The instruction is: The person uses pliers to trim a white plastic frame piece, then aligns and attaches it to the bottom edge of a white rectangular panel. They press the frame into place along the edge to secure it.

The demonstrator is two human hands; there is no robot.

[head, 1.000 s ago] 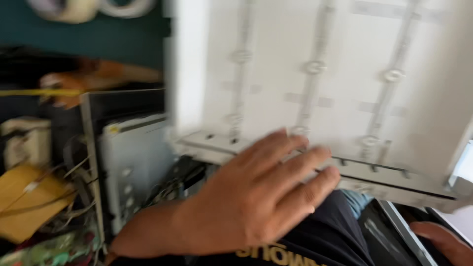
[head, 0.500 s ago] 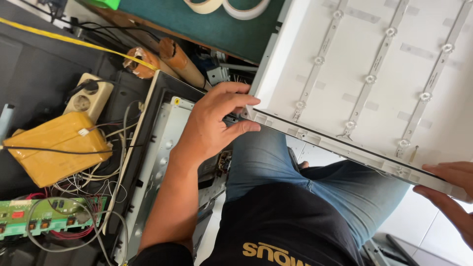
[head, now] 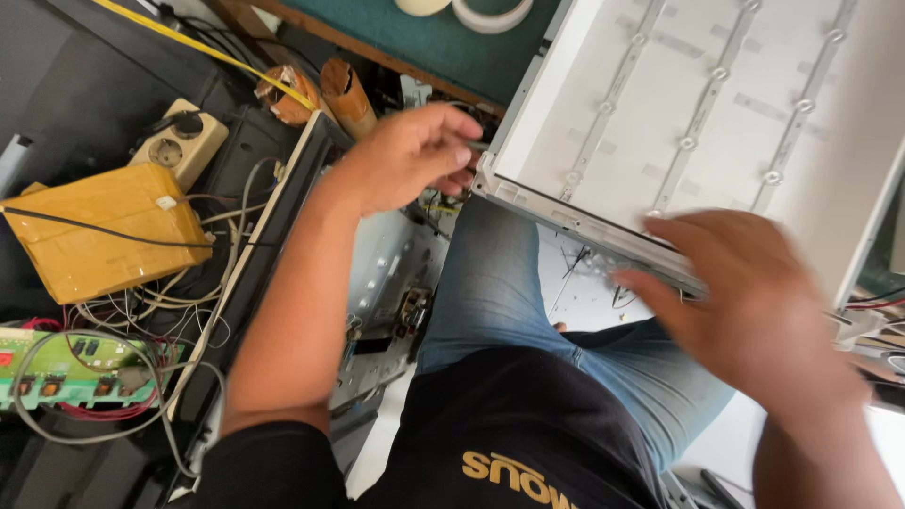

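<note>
A large white backlight panel with rows of LED strips lies tilted across my lap. My left hand grips the panel's near-left corner, fingers curled over its metal edge. My right hand is blurred in motion, fingers spread, hovering over the panel's near edge; whether it touches the panel is unclear. My legs in blue jeans sit under the panel.
At left lie a yellow taped box, a beige power strip, a green circuit board, tangled wires and a grey metal chassis. Tape rolls sit on a green surface at the top. Two brown cardboard tubes lie near the panel corner.
My left hand has slid along the panel's edge to its corner. My right hand has come up from the far right edge over the near edge. The panel sits higher in view.
</note>
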